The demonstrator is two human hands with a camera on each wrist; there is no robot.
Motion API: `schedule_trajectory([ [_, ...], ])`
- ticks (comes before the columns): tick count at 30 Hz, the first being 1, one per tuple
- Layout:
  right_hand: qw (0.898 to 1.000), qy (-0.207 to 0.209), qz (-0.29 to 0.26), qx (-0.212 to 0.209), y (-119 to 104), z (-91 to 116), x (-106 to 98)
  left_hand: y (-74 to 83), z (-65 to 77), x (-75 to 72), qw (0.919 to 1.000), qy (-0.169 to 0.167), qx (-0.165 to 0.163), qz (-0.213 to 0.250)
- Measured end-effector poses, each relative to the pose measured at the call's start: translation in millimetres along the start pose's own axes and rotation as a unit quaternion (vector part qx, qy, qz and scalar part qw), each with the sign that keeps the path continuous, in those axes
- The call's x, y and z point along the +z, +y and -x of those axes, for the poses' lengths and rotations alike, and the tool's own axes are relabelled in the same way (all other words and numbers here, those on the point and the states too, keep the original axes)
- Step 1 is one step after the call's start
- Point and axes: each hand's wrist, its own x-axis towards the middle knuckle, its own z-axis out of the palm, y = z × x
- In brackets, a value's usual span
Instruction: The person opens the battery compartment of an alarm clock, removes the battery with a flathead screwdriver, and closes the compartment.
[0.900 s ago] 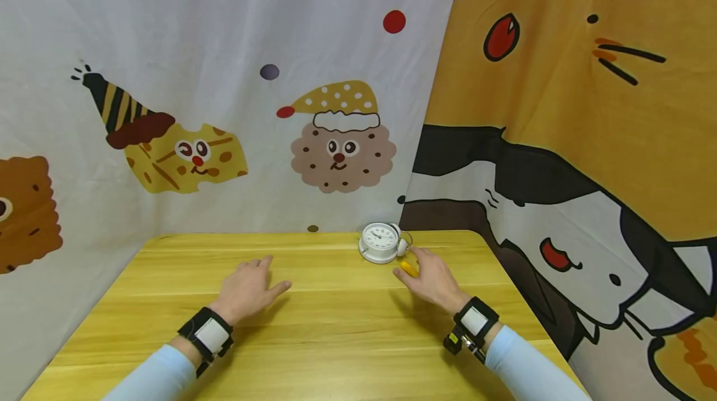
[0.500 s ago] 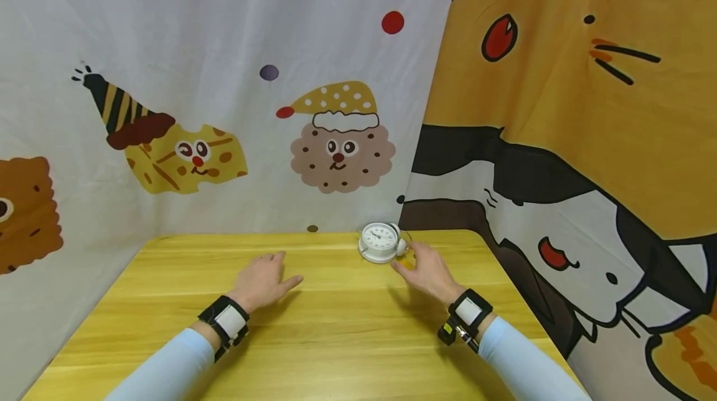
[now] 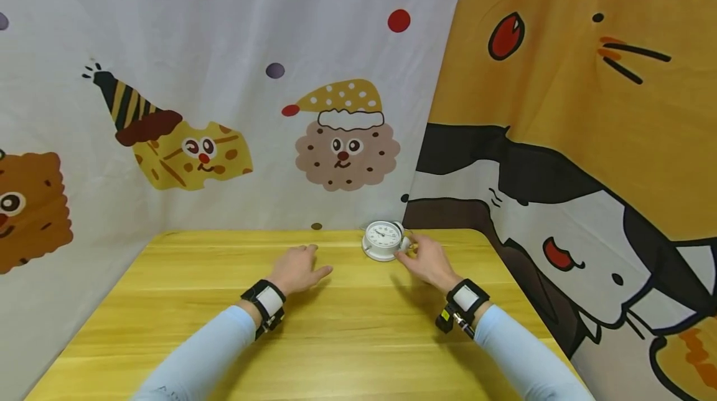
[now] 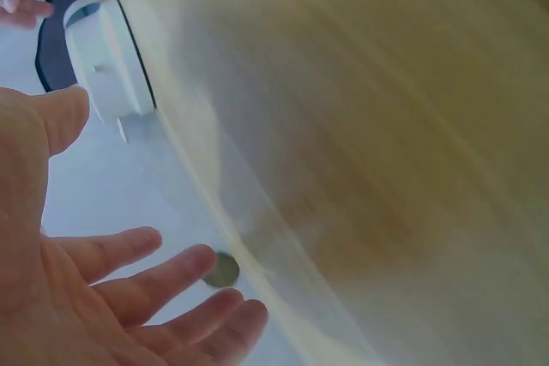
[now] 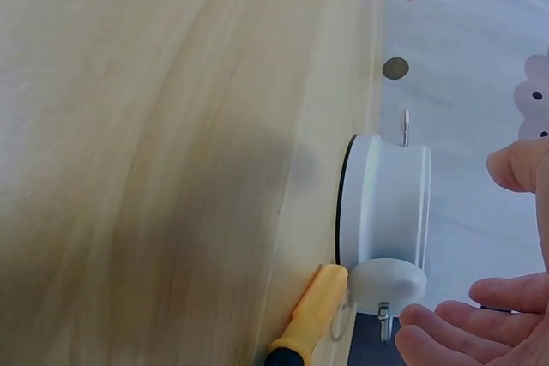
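Observation:
A white alarm clock (image 3: 383, 239) lies on its back near the table's far edge, dial facing up. My right hand (image 3: 432, 262) hovers at its right side, thumb and fingers spread; in the right wrist view the fingertips (image 5: 420, 323) are close by the clock's rounded bell (image 5: 388, 282), and I cannot tell whether they touch. Beside the bell rests a yellow-orange stick-like thing (image 5: 316, 310) with a black end, largely hidden by the hand in the head view. Left of the clock, my left hand (image 3: 295, 269) is held over the table, fingers extended and holding nothing.
The wooden table (image 3: 358, 339) ends just behind the clock, at a white printed cloth (image 3: 235, 46). To the right hangs an orange cloth (image 3: 560, 96) with large cartoon animals. Both wrists wear black straps with small devices (image 3: 263, 301).
My left hand has moved rightward, nearer to the clock. The right hand has shifted slightly toward the clock and now covers the yellow-orange thing in the head view. The clock stays put.

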Motion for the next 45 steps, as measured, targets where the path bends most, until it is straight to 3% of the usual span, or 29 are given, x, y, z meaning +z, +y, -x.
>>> schedule_trajectory([
  [6,1.000,0.002,0.006,0.013,0,-8,4,24.3,-20.5,11.4,0.9974,0.013,0.011,0.070],
  [16,0.999,-0.013,0.021,0.040,2,-15,15,50.1,-43.2,40.5,0.9900,0.011,-0.021,0.139],
  [20,0.998,-0.017,0.024,0.051,6,-17,15,50.4,-68.3,74.4,0.9867,0.020,-0.036,0.157],
  [24,0.998,-0.019,0.018,0.062,9,-20,17,44.3,-96.6,115.1,0.9864,0.037,-0.026,0.158],
  [27,0.998,-0.017,0.017,0.065,11,-22,19,48.2,-107.8,125.1,0.9854,0.045,-0.012,0.164],
  [37,0.997,-0.020,0.024,0.066,9,-30,23,56.7,-119.2,132.3,0.9834,0.081,0.006,0.162],
  [45,0.997,-0.021,0.028,0.073,4,-33,22,53.3,-123.9,126.2,0.9821,0.063,-0.015,0.177],
])
